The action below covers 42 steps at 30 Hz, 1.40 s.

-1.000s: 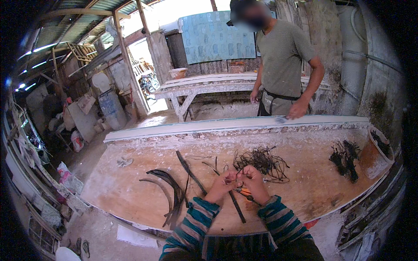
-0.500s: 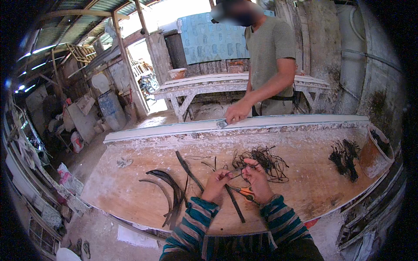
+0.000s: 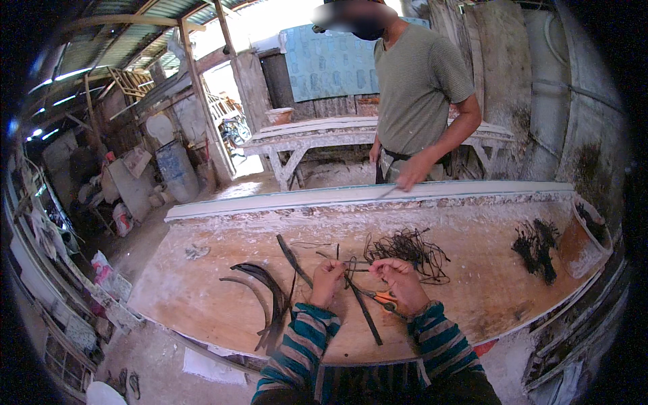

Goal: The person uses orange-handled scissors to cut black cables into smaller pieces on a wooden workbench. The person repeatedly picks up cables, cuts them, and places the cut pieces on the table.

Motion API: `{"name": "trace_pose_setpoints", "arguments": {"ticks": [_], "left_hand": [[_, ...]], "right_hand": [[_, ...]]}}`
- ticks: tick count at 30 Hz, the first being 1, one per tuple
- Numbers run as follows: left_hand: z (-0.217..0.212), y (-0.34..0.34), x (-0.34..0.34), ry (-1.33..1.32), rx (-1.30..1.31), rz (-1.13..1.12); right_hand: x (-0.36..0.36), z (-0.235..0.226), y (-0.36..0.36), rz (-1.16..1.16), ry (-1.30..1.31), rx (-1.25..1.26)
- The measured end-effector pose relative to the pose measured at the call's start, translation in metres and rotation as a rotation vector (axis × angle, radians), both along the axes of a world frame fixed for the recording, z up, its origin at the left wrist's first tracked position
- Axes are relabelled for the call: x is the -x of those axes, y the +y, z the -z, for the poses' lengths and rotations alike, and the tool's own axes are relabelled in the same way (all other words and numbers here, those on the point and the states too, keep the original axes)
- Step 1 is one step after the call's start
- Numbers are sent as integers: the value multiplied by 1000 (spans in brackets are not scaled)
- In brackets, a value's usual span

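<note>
— Strips first, on the left: curved dark strips [image 3: 264,297] lie loose on the wooden worktop [image 3: 202,283], their ends running toward its near edge. Could an elbow knock them off?

— I'd judge so. The striped sleeve of the left arm passes just beside them, and a sweep outward could push them over the edge.

— And the left hand [image 3: 329,281]?

— Its fingers are curled shut around a thin dark strand [image 3: 350,275], pinching it near the tip. The right hand [image 3: 399,279] is closed on the same strand from the other side, so the piece sits stretched between the two hands, just above the board.

— What's the worry there?

— The strand looks thin and stiff. Pulled too hard it could snap or slip out of one pinch (I can't tell how firm either grip is).

— Something orange under the right wrist?

— Scissors with orange handles [image 3: 378,295], lying on the board right below the hands, beside a long dark stick [image 3: 365,312]. A hand dropping without a look might land on the blades.

— Further right?

— A tangle of dark wiry strands [image 3: 407,247] sits close behind the right hand; a loop could snag the fingers and drag the heap along. A smaller dark clump [image 3: 535,246] lies well apart. Another person's hand [image 3: 410,177] hovers over the far rail, clear of all this.
</note>
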<state>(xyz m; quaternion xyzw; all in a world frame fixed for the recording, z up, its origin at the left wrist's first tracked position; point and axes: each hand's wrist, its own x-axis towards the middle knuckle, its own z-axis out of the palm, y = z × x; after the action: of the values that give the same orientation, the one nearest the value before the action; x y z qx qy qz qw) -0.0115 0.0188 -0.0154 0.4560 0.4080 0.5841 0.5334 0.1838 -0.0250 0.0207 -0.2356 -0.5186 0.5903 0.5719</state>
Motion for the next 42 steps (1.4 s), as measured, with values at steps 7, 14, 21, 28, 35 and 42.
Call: {"name": "trace_pose_setpoints", "arguments": {"ticks": [7,14,21,28,35,42], "left_hand": [[-11,-7,-2,41,39,175],[-5,-16,-5,180,-9,520],[-4,-25,-18,38,8,791],[-2,-9,-13,70,-95,292],[2,3,8,177,-229,-149],[5,9,14,151,-215,-276]], "right_hand": [[-2,11,12,185,-287,-5],[0,24,19,620,-660,-148],[-7,30,33,743,-469,-127],[-12,48,46,853,-329,-283],[1,14,10,255,-417,-135],[16,4,-7,-197,-492,-289]]}}
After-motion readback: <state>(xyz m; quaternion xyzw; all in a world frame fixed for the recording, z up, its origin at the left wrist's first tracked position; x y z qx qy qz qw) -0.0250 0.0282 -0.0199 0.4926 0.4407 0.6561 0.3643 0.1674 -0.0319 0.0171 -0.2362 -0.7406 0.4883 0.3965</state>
